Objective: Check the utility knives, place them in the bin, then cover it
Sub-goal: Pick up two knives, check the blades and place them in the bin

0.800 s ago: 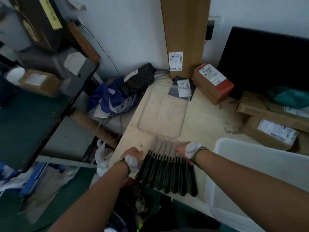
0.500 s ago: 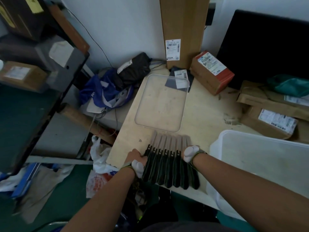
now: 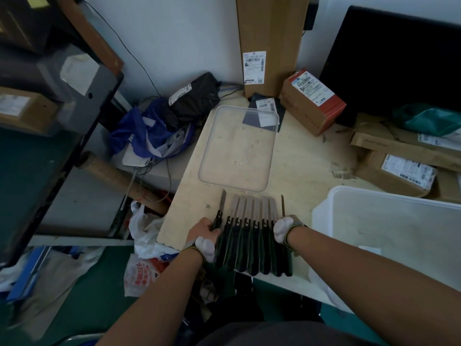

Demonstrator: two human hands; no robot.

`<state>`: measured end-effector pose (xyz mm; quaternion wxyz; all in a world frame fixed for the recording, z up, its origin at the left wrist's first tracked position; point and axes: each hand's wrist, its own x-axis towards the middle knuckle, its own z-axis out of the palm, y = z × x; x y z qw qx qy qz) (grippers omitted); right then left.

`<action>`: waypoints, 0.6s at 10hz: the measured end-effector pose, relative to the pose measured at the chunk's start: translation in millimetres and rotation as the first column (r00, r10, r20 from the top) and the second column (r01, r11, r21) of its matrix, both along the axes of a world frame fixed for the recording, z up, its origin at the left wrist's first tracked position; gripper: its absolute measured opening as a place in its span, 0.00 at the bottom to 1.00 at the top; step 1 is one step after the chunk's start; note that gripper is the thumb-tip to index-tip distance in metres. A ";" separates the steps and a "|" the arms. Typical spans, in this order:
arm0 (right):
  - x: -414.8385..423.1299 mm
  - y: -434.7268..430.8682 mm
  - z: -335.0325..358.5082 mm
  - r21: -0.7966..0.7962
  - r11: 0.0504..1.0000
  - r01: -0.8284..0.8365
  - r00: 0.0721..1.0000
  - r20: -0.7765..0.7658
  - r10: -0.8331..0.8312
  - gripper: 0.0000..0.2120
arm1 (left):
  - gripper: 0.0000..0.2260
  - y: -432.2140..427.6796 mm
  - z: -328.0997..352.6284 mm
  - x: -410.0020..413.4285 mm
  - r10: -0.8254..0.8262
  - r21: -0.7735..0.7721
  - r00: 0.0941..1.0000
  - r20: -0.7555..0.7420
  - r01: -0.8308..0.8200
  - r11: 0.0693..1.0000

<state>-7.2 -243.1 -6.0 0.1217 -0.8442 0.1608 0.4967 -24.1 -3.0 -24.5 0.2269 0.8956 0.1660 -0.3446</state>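
Observation:
Several utility knives (image 3: 252, 236) with dark handles lie side by side at the near edge of the wooden table (image 3: 299, 158), blades out and pointing away from me. My left hand (image 3: 203, 233) grips the leftmost knife (image 3: 221, 208), which sits slightly apart from the row and angled left. My right hand (image 3: 284, 228) is curled over the rightmost knife (image 3: 282, 206), whose blade shows edge-on; its fingers are hidden. The white bin (image 3: 374, 221) stands open to the right. Its clear lid (image 3: 237, 151) lies flat just beyond the blades.
Cardboard boxes (image 3: 311, 101) and parcels (image 3: 399, 171) crowd the table's back and right. A tall carton (image 3: 269, 41) leans on the wall. Bags and cables (image 3: 159, 131) pile up left of the table. Plastic bags (image 3: 144, 245) lie on the floor below the left edge.
Both hands slid back from the blades to the handles. The left hand closed on the leftmost knife and drew it a little away from the row.

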 end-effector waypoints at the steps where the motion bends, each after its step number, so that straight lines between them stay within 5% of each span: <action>1: -4.7 -9.3 18.1 0.250 0.850 0.464 0.850 0.144 -0.506 0.20 | 0.17 2.8 7.2 -0.8 0.078 -0.049 0.997 0.026 -0.077 0.996; 2: -1.5 -13.0 42.6 0.265 0.864 0.428 0.866 0.152 -0.476 0.19 | 0.12 7.0 21.6 -0.9 0.262 -0.213 0.965 0.020 -0.252 0.944; 3: 4.5 -11.7 65.0 0.385 0.764 0.517 0.798 0.106 -0.593 0.16 | 0.11 2.4 34.1 3.6 0.410 -0.365 0.910 -0.066 -0.404 0.839; 4: 0.8 -10.3 95.1 0.590 0.376 0.714 0.574 -0.186 -0.797 0.15 | 0.12 -21.4 55.8 8.5 0.570 -0.587 0.765 -0.300 -0.619 0.522; 5: -5.1 -16.7 117.1 0.654 0.162 0.739 0.483 -0.346 -0.804 0.16 | 0.17 -39.6 84.2 10.0 0.568 -0.631 0.669 -0.479 -0.713 0.308; 6: -10.8 -33.2 147.1 0.783 0.253 0.569 0.649 -0.239 -0.722 0.21 | 0.32 -64.9 122.4 13.1 0.513 -0.655 0.699 -0.497 -0.691 0.307</action>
